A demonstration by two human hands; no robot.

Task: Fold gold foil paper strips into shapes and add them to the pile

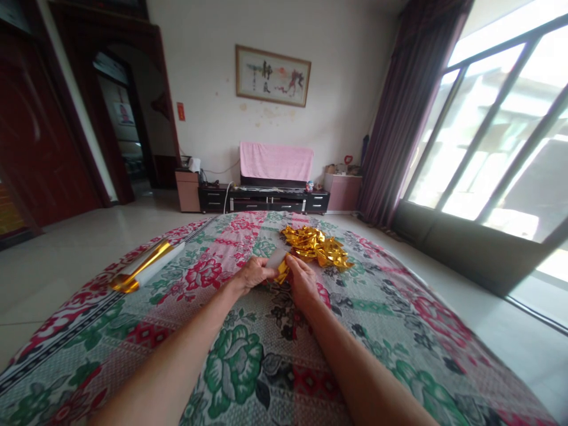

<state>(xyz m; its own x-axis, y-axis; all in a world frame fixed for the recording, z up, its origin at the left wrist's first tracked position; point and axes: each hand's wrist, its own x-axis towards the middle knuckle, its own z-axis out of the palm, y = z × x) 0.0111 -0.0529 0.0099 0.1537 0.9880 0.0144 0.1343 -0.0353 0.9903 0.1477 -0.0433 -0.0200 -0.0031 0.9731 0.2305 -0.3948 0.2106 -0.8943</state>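
Observation:
Between my two hands is a small piece of gold foil paper (pixel 283 272) with a whitish back showing at its top. My left hand (pixel 255 274) pinches its left side, and my right hand (pixel 303 279) has its fingers closed on the right side. Just beyond my right hand lies a heap of folded gold foil pieces (pixel 316 245). Farther left, partly rolled gold and white sheets (pixel 148 264) rest on the patterned cloth (pixel 235 361). The exact folds of the held piece are too small to make out.
Past the cloth's far edge stands a low black cabinet (pixel 279 204) with a pink cloth (pixel 276 161) above it. A window (pixel 497 130) with a dark curtain (pixel 394 106) is at the right, and a red door (pixel 39 130) at the left.

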